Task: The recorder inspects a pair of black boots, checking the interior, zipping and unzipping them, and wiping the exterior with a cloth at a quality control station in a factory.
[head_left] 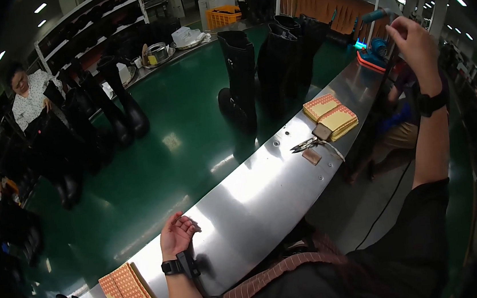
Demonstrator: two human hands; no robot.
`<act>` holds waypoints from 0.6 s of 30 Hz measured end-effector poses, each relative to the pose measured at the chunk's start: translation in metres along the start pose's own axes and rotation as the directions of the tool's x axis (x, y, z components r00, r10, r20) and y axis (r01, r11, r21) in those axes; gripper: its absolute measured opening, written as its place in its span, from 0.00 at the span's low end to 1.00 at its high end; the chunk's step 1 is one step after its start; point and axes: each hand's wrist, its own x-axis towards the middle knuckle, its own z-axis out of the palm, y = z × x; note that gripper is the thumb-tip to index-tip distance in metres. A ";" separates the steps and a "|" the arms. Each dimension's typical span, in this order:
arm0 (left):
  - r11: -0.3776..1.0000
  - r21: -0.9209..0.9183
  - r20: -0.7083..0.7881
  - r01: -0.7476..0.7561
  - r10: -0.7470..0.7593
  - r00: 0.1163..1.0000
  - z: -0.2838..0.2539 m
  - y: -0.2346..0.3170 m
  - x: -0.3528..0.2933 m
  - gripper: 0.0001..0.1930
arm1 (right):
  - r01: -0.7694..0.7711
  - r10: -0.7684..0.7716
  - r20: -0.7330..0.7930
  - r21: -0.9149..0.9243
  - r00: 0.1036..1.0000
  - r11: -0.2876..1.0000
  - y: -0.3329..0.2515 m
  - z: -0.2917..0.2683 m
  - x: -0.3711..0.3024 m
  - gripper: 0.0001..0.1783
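Right hand (412,40) raised high, fingers curled round something near the hanging blue tool (374,16); what it grips is too small to tell. Left hand (176,234) rests open, palm up, on the steel table (254,188), holding nothing. Step looks like reaching for the overhead tool. On the table, right of the left hand: scissors (305,144), small brown pieces (311,156), stacked yellow pads (331,116). Orange pad (127,291) left of it. Tall black boots (239,85) stand beyond on the green belt (162,127).
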 end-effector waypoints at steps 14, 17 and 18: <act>0.960 0.216 -0.032 -0.177 0.188 0.982 0.010 0.032 -0.112 0.09 | -0.177 0.074 0.606 0.111 0.792 0.978 0.146 0.137 -0.312 0.13; 0.954 0.290 -0.093 -0.075 0.106 0.990 0.003 0.027 -0.151 0.09 | -0.016 0.323 0.806 -0.363 0.496 0.932 0.240 0.075 -0.443 0.12; 0.950 0.312 -0.142 -0.025 0.073 0.987 0.006 0.022 -0.156 0.09 | 0.033 0.388 0.815 -0.444 0.430 0.895 0.278 0.034 -0.461 0.12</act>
